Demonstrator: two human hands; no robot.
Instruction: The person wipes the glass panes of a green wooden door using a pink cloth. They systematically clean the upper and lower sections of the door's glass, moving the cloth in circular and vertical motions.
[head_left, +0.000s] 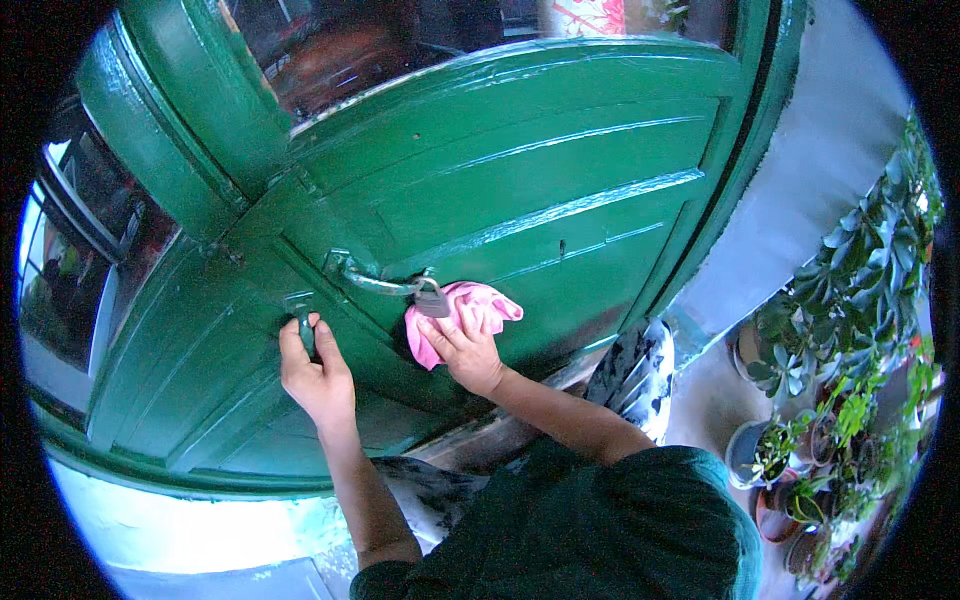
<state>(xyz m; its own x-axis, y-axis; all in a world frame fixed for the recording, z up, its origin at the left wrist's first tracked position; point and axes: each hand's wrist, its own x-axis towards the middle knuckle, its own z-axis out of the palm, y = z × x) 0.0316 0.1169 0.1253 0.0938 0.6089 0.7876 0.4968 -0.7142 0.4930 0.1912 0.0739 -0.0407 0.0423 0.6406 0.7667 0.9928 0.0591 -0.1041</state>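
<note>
A green painted wooden door (525, 210) with raised panels fills the view before me. My left hand (319, 367) grips a green door handle (306, 330) on the left door leaf, thumb and fingers on either side of it. Pressed flat under my right hand (469, 352) is a pink cloth (491, 304), which lies against the door's surface. Just above those fingers a padlock (431, 300) hangs at the end of a second, curved metal handle (375, 281), partly over the cloth. The cloth's underside is hidden.
Glass panes (360, 45) sit above the door panels, and a window (67, 285) is at the far left. Several potted plants (757, 450) line the right side, beyond a pale wall (825, 135). A door sill (480, 442) runs below the door.
</note>
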